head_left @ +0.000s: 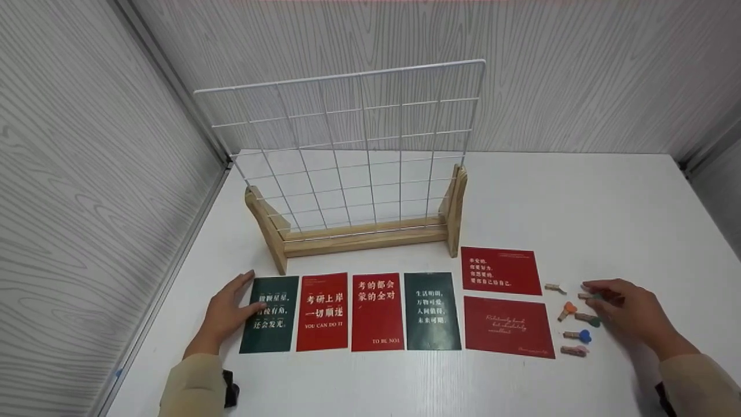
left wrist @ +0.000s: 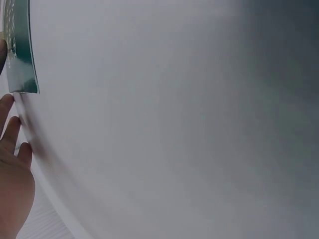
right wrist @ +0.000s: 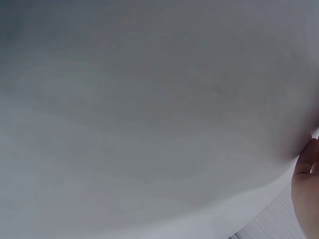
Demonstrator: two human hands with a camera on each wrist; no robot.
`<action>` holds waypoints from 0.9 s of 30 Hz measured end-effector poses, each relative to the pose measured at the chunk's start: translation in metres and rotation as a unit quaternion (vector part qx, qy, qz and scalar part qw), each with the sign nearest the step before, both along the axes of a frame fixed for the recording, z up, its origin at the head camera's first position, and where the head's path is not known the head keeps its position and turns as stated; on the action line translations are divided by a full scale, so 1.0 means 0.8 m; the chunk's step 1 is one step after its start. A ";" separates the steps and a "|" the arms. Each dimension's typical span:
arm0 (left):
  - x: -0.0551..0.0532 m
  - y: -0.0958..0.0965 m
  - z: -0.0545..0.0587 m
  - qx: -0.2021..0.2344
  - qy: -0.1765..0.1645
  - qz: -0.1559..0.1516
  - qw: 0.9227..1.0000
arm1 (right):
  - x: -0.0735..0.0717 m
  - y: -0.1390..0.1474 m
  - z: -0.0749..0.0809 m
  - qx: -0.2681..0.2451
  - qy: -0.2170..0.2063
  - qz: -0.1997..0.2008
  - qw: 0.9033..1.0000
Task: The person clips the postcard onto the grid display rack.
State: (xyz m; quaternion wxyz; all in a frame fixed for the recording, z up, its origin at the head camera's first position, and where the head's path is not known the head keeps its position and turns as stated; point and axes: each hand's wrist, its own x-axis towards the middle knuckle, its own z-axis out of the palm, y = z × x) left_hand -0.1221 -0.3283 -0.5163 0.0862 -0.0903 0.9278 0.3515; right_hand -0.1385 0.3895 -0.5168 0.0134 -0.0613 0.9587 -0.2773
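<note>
At the left end of a row of cards, my left hand [head_left: 223, 318] rests with its thumb on a dark green card [head_left: 269, 336] and its fingers, loosely extended, along the card's left side. The left wrist view shows that green card [left wrist: 21, 50] near its edge, beside the fingers. Over on the right, my right hand [head_left: 628, 310] pinches a small wooden clothespin [head_left: 586, 296] between thumb and fingers. Several more clothespins with coloured decorations lie beside it, among them an orange one [head_left: 566, 311] and a blue one [head_left: 576, 335]. In the right wrist view only part of the right hand [right wrist: 308, 184] shows.
Behind the cards stands a white wire grid [head_left: 365, 139] in a wooden base [head_left: 365, 238]. Red cards [head_left: 321, 339] and another green card [head_left: 433, 341] continue the row. Two red cards lie sideways, one above the other [head_left: 509, 341]. Grained panels [head_left: 550, 75] enclose the white table [head_left: 608, 208].
</note>
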 end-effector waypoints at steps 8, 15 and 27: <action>-0.001 0.001 -0.002 0.006 0.023 0.007 1.000 | -0.001 -0.001 0.000 0.000 -0.011 -0.009 1.000; 0.001 0.006 0.003 0.025 0.049 0.012 0.998 | -0.003 0.000 -0.001 -0.004 -0.029 -0.014 0.999; 0.002 0.006 0.002 0.031 0.058 0.031 0.997 | -0.001 0.004 0.001 -0.014 0.005 -0.018 1.000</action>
